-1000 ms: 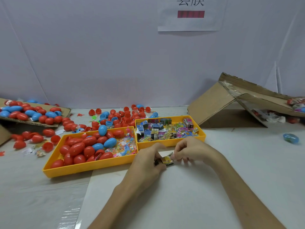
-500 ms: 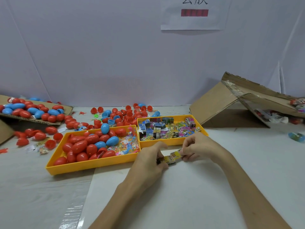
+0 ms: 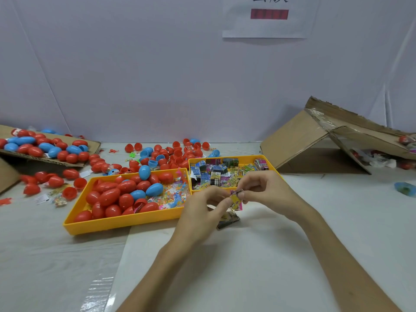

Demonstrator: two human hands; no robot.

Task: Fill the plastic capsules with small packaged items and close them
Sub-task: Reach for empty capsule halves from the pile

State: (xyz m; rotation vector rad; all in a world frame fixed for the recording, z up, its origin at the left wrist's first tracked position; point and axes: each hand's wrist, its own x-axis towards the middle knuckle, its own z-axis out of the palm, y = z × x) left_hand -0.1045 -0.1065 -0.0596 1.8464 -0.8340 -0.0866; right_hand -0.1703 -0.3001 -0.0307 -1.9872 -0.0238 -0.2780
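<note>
My left hand (image 3: 201,211) and my right hand (image 3: 264,191) meet in front of the small yellow tray (image 3: 273,168), both pinching a small yellow-and-pink packet (image 3: 236,201) held above the table. A darker packet (image 3: 228,219) lies on the table just below it. The small tray holds several printed packets (image 3: 216,173). The large yellow tray (image 3: 117,224) to the left holds red and blue capsules (image 3: 117,192) and colourful bagged items (image 3: 174,193).
Loose red and blue capsules (image 3: 171,153) lie behind the trays and on a cardboard sheet (image 3: 45,149) at the far left. A collapsed cardboard box (image 3: 315,143) stands at the right, with a blue capsule (image 3: 405,189) near the right edge.
Both hands have lifted off the table with the yellow-and-pink packet between them. A darker packet now lies alone on the table beneath them.
</note>
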